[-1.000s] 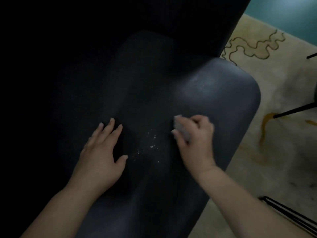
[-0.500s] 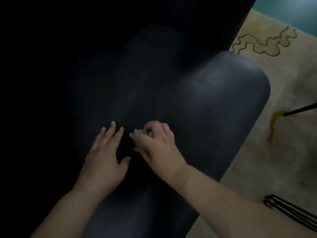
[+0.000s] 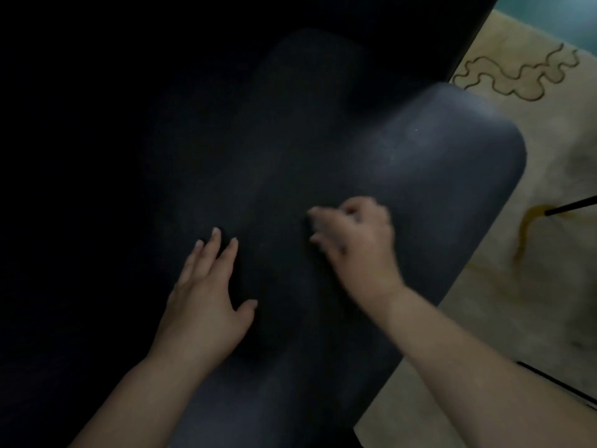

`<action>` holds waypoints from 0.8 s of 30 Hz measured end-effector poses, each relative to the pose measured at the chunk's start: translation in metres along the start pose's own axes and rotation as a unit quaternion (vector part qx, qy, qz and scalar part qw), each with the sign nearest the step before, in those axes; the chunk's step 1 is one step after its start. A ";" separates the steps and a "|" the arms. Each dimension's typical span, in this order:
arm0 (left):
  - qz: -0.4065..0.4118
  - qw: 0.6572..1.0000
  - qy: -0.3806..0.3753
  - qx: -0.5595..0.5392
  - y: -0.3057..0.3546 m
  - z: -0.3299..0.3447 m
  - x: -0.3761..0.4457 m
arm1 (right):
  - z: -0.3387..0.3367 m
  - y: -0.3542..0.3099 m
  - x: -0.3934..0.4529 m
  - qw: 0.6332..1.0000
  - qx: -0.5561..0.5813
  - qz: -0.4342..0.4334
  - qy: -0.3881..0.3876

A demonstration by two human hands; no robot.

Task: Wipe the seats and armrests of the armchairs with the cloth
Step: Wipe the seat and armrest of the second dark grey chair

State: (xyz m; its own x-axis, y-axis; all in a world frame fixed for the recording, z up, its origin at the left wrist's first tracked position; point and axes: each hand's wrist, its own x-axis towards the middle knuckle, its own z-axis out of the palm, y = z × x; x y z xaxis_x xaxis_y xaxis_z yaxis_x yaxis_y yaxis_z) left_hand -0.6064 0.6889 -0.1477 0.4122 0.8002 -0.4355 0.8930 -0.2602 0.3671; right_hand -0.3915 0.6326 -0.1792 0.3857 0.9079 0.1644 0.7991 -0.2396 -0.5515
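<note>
A dark grey armchair (image 3: 420, 163) fills most of the view, its padded seat and rounded edge running from bottom centre to upper right. My left hand (image 3: 206, 295) rests flat on the seat with fingers straight. My right hand (image 3: 358, 240) lies to its right on the seat, blurred, fingers curled round a small pale cloth that is almost wholly hidden under the hand. The left side of the chair is lost in shadow.
A beige rug (image 3: 523, 286) with dark wavy lines and a yellow stain covers the floor on the right. Thin black legs (image 3: 568, 206) of other furniture cross it at the right edge and lower right. A teal floor strip shows top right.
My right hand swept the cloth left toward my left hand, then moved back right. The white specks seen on the seat a second ago are gone. My left hand has stayed put.
</note>
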 end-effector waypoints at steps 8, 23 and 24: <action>-0.024 0.999 0.019 -0.011 -0.007 0.000 -0.008 | 0.037 -0.062 -0.014 0.995 0.050 -0.051 -0.072; -0.037 0.999 0.009 -0.031 -0.016 0.001 -0.029 | 0.015 -0.057 -0.022 0.984 0.030 -0.058 -0.167; -0.039 0.999 0.001 -0.027 -0.016 0.000 -0.031 | 0.007 -0.050 -0.024 0.986 0.023 -0.043 -0.156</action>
State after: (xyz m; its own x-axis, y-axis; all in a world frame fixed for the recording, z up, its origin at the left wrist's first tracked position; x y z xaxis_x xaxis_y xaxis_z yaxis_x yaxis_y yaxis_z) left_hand -0.6331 0.6679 -0.1401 0.3409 0.8182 -0.4630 0.9115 -0.1671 0.3759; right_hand -0.4440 0.6251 -0.1615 0.1510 0.9875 -0.0446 0.7975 -0.1484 -0.5848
